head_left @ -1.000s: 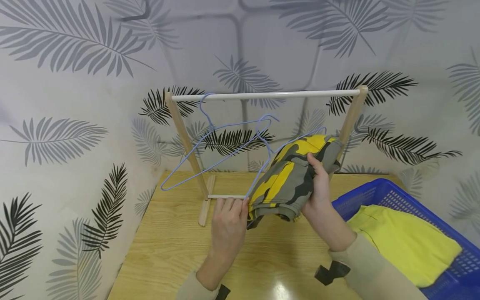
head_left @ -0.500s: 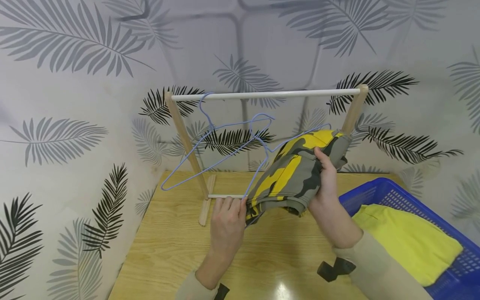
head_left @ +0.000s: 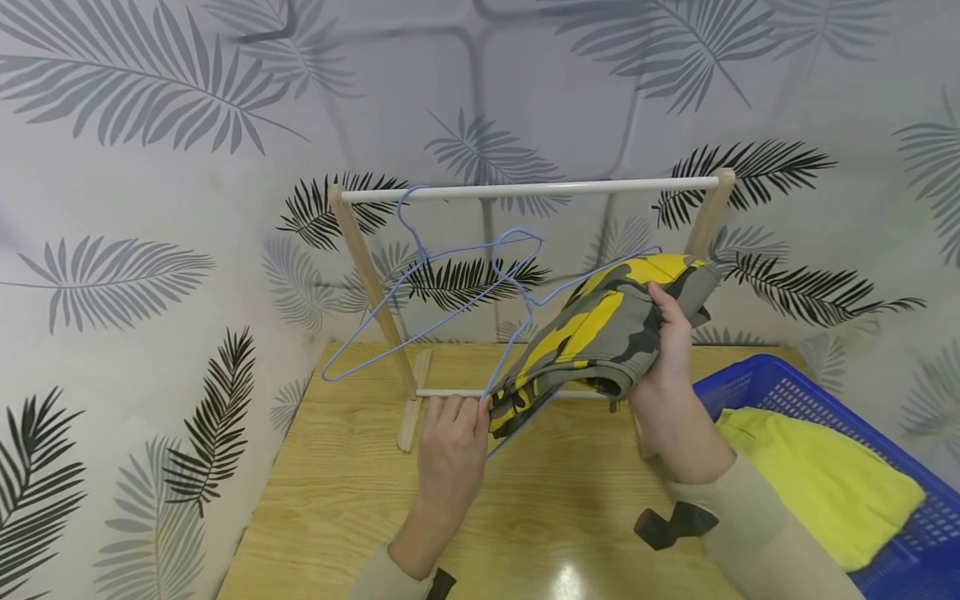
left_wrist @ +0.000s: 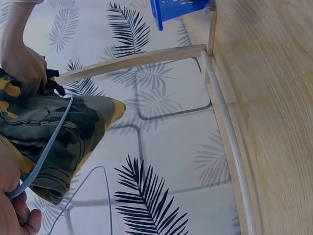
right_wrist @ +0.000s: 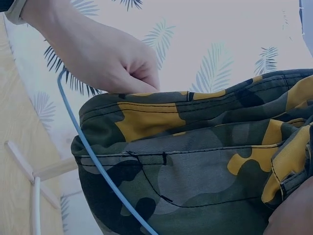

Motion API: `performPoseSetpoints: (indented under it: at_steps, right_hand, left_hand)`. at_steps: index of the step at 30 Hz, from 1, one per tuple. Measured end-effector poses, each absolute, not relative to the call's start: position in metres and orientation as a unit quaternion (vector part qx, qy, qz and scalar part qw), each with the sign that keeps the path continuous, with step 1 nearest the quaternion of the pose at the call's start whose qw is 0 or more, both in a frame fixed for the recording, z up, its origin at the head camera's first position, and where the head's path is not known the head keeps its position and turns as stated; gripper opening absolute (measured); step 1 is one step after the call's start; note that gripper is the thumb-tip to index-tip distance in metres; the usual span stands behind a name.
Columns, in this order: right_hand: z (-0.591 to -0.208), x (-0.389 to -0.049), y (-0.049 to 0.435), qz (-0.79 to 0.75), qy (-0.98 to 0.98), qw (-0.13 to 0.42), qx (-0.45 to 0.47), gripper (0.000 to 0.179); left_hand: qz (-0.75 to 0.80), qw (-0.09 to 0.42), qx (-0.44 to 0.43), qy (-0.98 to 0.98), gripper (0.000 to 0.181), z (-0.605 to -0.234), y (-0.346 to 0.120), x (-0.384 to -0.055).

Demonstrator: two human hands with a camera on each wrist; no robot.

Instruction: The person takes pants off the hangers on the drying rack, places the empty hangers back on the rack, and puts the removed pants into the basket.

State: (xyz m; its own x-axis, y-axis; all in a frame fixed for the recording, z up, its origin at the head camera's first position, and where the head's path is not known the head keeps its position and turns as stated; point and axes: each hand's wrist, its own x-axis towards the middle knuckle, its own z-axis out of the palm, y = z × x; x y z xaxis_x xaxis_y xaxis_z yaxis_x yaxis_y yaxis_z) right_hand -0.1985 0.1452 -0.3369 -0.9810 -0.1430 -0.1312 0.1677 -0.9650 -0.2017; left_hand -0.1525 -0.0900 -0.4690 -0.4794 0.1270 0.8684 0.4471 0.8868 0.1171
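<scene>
Above the surface, the left hand pinched a hanger while the right hand gripped camouflage pants against it, likely soft and light, best held by their stitched edge.

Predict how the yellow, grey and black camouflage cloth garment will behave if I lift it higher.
Probably floppy: the camouflage garment shows soft folds and a curled edge. Likely grippy rather than slippery, as its fabric looks matte. It may shift against the thin blue wire hanger, whose narrow bar crosses it.
</scene>
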Motion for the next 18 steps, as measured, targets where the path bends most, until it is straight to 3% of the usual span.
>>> performPoseSetpoints:
  at_steps: [18]
  right_hand:
    - [-0.335,-0.197,0.167,-0.983,0.14,0.076,0.095,0.021]
  left_hand:
    - [-0.152,0.467,-0.159,-0.856,0.028,-0.474,-0.102,-0.156]
